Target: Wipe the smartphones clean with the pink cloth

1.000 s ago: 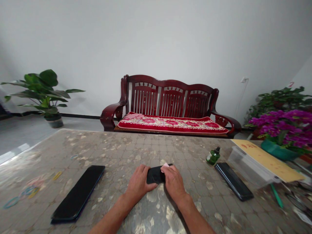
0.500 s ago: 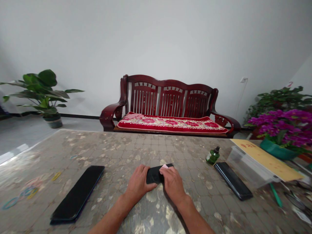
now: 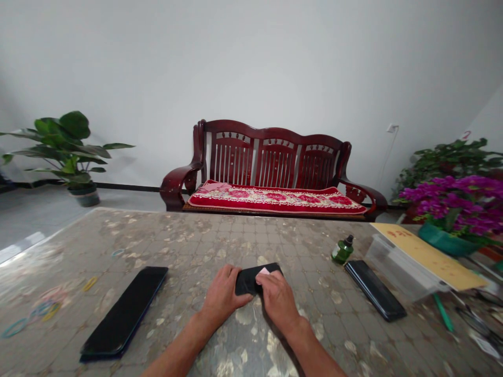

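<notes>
In front of me at the middle of the table lies a small, flat black rectangular object (image 3: 246, 281), phone-like in shape. My left hand (image 3: 220, 294) grips its left end, thumb along the near edge and fingers at the far edge. My right hand (image 3: 278, 299) is closed in a pinch on a small pink piece, perhaps folded cloth or paper (image 3: 263, 272), and presses it against the right part of the black object. The piece is mostly hidden by the fingers.
A long black case (image 3: 124, 313) lies left, near coloured rubber bands (image 3: 51, 309). To the right are a green bottle (image 3: 343, 250), a black wallet-like case (image 3: 375, 289), a clear plastic box (image 3: 403, 269) under yellow card, and a green pen (image 3: 444, 312). Beyond the table stands a wooden bench (image 3: 275, 157).
My right hand has shifted slightly left across the black object with the pink piece, and more of its right end shows. My left hand stays in place.
</notes>
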A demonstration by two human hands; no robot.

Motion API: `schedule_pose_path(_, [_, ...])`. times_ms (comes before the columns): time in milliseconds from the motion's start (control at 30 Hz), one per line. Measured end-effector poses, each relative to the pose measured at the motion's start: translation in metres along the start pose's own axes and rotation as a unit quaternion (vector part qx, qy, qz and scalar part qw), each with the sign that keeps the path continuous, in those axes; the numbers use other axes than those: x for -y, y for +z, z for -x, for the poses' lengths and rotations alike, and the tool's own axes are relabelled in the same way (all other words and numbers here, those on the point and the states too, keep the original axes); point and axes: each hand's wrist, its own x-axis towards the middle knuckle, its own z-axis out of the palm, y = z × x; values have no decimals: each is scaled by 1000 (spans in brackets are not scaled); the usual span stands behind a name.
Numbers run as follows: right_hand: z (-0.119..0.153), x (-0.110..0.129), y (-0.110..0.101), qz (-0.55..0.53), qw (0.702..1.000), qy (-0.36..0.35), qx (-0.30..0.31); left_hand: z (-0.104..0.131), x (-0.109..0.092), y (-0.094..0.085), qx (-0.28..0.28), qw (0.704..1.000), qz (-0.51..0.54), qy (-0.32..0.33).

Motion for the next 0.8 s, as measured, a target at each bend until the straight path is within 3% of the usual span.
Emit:
schedule_pose_path(133, [0, 5, 0, -19, 1000, -6, 18, 0, -1, 0, 3, 1000, -3, 4])
schedule_pose_path(333, [-5, -25, -10, 56, 995, 83, -31, 1, 3, -1, 18, 999, -26, 12])
schedule_pose_path(567, [1, -11, -2, -8, 1000, -6, -9, 1, -2, -8, 35, 997, -55, 35])
schedule_pose_path(667, [-1, -18, -5, 5, 999, 35, -32, 1, -9, -10, 54, 993, -97, 36])
schedule_pose_path(800, [-5, -42, -12, -38, 982, 154, -99, -1, -15, -8, 71, 985, -149, 52])
